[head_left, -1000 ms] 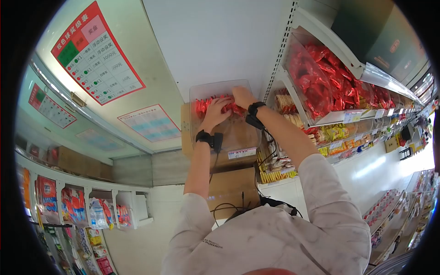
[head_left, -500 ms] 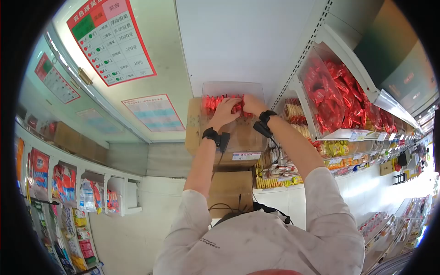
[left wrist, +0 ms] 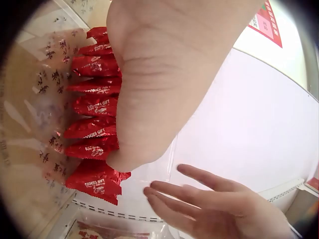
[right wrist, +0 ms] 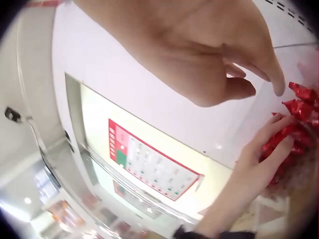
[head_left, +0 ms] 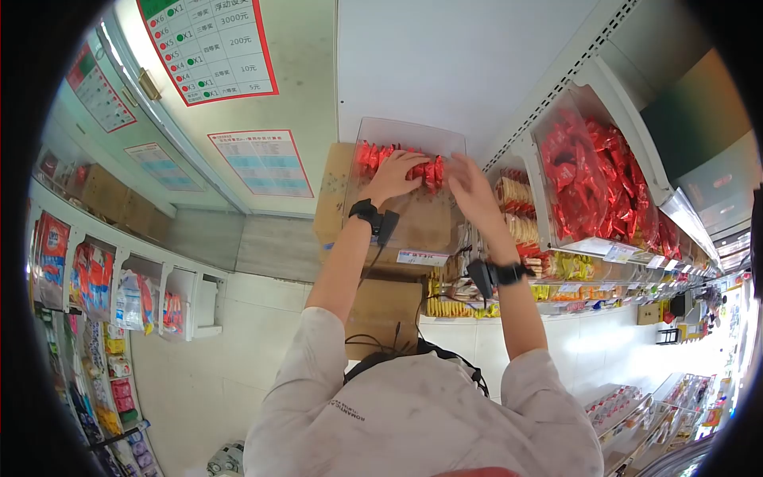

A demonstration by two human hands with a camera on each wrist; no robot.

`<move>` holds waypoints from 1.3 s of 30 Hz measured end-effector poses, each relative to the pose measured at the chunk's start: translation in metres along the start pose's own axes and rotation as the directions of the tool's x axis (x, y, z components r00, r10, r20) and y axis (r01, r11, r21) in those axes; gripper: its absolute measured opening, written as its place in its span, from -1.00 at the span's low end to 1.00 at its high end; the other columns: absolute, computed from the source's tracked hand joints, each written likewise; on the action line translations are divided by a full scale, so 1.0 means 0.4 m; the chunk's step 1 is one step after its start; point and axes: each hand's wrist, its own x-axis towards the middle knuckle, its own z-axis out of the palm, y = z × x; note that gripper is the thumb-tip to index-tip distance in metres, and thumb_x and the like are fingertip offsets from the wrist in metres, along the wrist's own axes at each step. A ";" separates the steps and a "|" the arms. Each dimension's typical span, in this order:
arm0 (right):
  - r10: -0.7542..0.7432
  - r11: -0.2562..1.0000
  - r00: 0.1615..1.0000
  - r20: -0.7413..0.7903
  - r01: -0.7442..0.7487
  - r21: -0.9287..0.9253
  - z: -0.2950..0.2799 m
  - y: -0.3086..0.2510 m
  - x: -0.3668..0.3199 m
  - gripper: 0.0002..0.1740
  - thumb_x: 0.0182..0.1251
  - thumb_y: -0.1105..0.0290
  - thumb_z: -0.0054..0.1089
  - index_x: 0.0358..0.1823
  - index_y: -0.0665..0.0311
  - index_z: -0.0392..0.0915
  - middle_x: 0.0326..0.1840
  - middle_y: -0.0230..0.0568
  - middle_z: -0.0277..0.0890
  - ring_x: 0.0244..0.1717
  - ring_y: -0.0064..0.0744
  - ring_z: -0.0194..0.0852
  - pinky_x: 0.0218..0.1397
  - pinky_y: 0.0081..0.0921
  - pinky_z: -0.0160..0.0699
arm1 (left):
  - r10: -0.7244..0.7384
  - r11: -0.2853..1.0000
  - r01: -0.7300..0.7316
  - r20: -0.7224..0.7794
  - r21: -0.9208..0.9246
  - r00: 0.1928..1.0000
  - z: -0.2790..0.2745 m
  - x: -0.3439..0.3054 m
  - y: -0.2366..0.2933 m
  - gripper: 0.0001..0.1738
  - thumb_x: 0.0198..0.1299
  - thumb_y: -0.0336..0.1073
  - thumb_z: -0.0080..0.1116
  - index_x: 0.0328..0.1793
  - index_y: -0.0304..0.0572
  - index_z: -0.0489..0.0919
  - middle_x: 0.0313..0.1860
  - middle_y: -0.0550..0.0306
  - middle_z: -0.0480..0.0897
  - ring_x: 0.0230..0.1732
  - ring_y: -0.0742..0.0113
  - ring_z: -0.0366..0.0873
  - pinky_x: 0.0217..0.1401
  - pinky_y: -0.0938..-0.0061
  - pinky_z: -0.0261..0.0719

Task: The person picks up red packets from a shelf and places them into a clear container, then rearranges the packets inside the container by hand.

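Observation:
A row of red foil cookie packets (head_left: 370, 157) stands on edge, packed side by side, in a clear plastic bin (head_left: 350, 208). My left hand (head_left: 395, 176) lies over the row with thumb and fingers curled around several packets. White "cookies gift" print shows on the packets (left wrist: 94, 105) in the left wrist view, the thumb tip close to the end one. Just right of the row hangs my right hand (head_left: 475, 197), its fingers loosely spread and nothing held. In the right wrist view, the right hand (right wrist: 214, 55) is above and apart from the packets.
Under the bin sits a cardboard box (head_left: 333, 191), and a price label (head_left: 422, 258) is on its front. A shelf at right holds a large clear bin of red packets (head_left: 612, 187). White wall (head_left: 445, 71) rises behind; glass doors with posters (head_left: 262, 163) are at left.
My right hand has come away from the end of the packet row, moving right with its fingers loosening. My left hand stays on the row. The head view has shifted.

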 end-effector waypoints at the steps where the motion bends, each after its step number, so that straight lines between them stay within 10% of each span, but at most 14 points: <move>1: 0.018 1.000 1.000 0.017 -0.018 0.022 -0.009 -0.026 -0.048 -0.51 0.51 0.50 0.04 0.43 0.35 0.29 0.22 -0.02 0.56 0.20 -0.25 0.58 0.23 -0.36 0.59 | 0.014 1.000 -0.014 -0.005 0.007 1.000 0.003 -0.002 -0.002 -0.39 0.13 -0.16 0.34 0.38 0.12 0.60 0.40 0.17 0.56 0.43 -0.06 0.36 0.51 0.07 0.33; 16: 0.257 0.942 0.957 -0.132 -0.218 0.256 -0.185 -0.079 -0.495 -0.71 0.59 0.44 0.05 0.23 0.34 0.51 0.02 -0.21 0.66 0.11 -0.46 0.64 0.21 -0.49 0.59 | -0.041 0.975 -0.018 0.258 0.222 0.965 -0.003 0.062 0.061 -0.09 0.05 0.05 0.42 0.55 -0.09 0.42 0.54 -0.07 0.41 0.54 -0.18 0.23 0.61 0.06 0.20; 28: 0.252 0.936 0.951 -0.179 -0.193 0.295 -0.249 -0.073 -0.547 -0.72 0.59 0.42 0.07 0.21 0.36 0.53 -0.01 -0.18 0.70 0.06 -0.45 0.69 0.14 -0.51 0.62 | -0.088 0.784 -0.019 0.142 0.620 0.986 0.112 0.101 0.085 -0.10 -0.11 0.07 0.57 0.37 -0.15 0.52 0.26 -0.06 0.48 0.32 -0.13 0.35 0.30 -0.04 0.43; 39: 0.283 0.937 0.947 -0.154 -0.238 0.255 -0.295 -0.019 -0.591 -0.73 0.58 0.44 0.07 0.19 0.35 0.54 -0.04 -0.14 0.73 0.09 -0.41 0.71 0.13 -0.47 0.63 | 0.011 0.815 -0.044 0.060 0.578 0.998 0.090 0.096 0.160 -0.23 -0.02 -0.20 0.52 0.36 -0.17 0.50 0.29 -0.14 0.45 0.34 -0.16 0.36 0.33 0.06 0.44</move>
